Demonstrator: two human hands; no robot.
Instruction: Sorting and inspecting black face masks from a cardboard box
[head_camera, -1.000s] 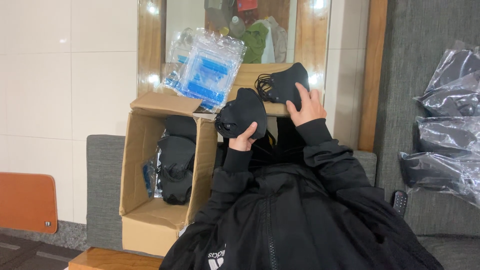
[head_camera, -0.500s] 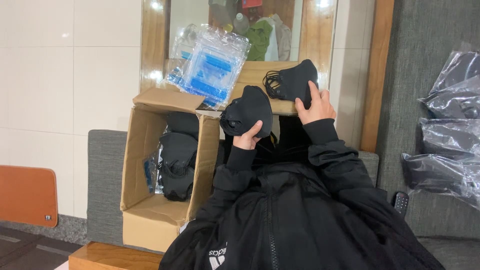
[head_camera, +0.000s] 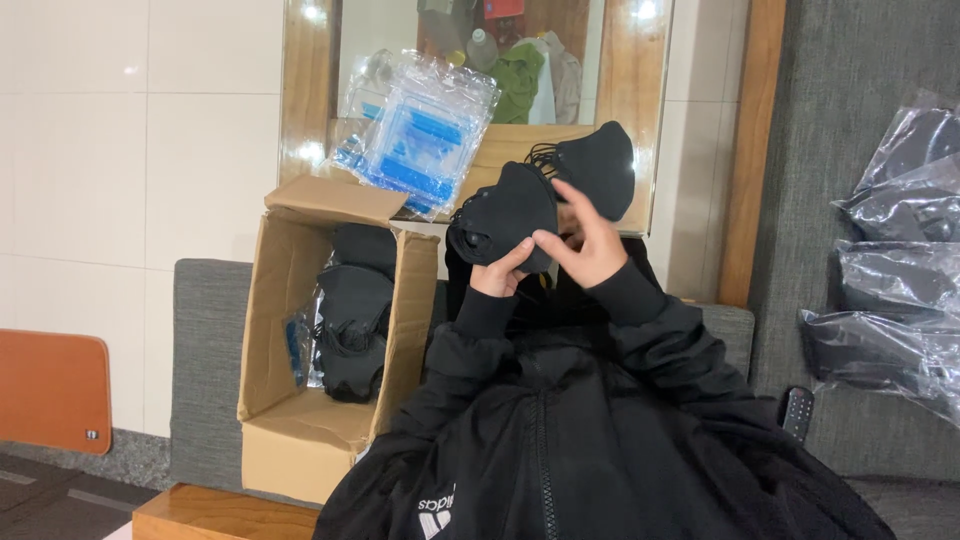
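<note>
You are facing a white tiled wall with a wood-framed mirror (head_camera: 480, 60) set into it, and a grey sofa back (head_camera: 205, 370) runs below and to your right.

From the head camera, the only view: your left hand (head_camera: 497, 275) pinches the lower edge of a black face mask (head_camera: 505, 215), fingers closed on the fabric. Your right hand (head_camera: 590, 245) is curled at the same mask, thumb and fingertips touching it; a second black mask (head_camera: 600, 165) sits just above and behind, and whether the right hand also grips that one cannot be told. Both masks are held up in front of the mirror, above your black jacket (head_camera: 580, 430).

What could go wrong, as a judgement: the ear loops of the two masks lie close together and could tangle, so that pulling one drags the other out of your hold. A loose mask would likely drop onto your jacket, black against black.

To your left an open cardboard box (head_camera: 300, 390) stands on its side with more black masks (head_camera: 355, 310) inside, its flap near your left elbow; a wide swing could knock it. A clear packet with blue print (head_camera: 420, 130) leans on top of it, perched rather loosely. To your right, clear bags of dark goods (head_camera: 890, 290) crowd the sofa, and a remote control (head_camera: 797, 412) lies beside your sleeve. The freest room is straight up and in front.
</note>
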